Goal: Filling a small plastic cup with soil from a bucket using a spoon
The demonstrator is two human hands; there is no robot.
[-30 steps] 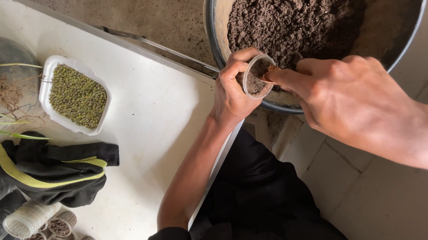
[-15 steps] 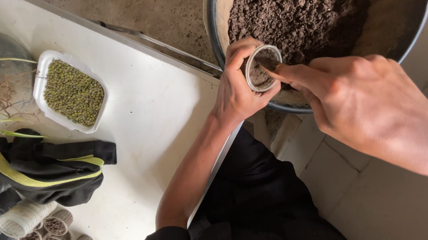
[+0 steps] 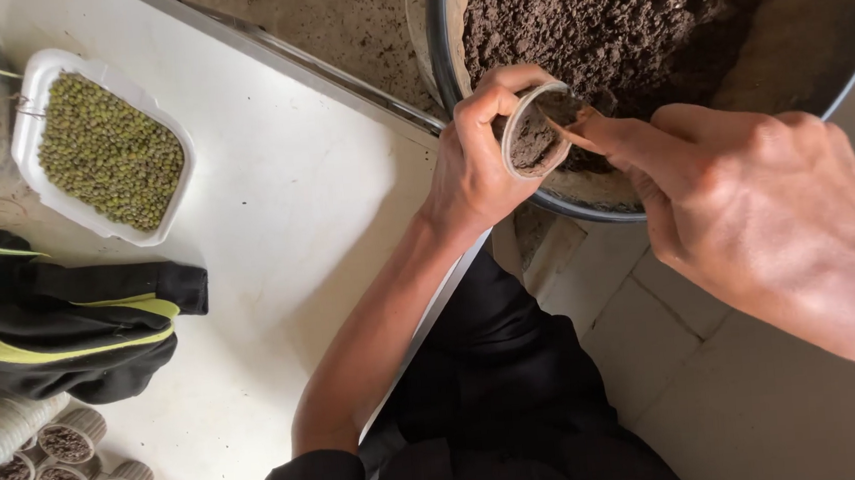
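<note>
Head view: the left hand grips a small soil-filled cup at the rim of a soil basin; the right hand, fingers pressed together, pokes its soil.

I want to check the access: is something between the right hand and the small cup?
Nothing visible: the right hand has its fingers at the open mouth of the small cup, which the left hand holds over the soil basin.
</note>
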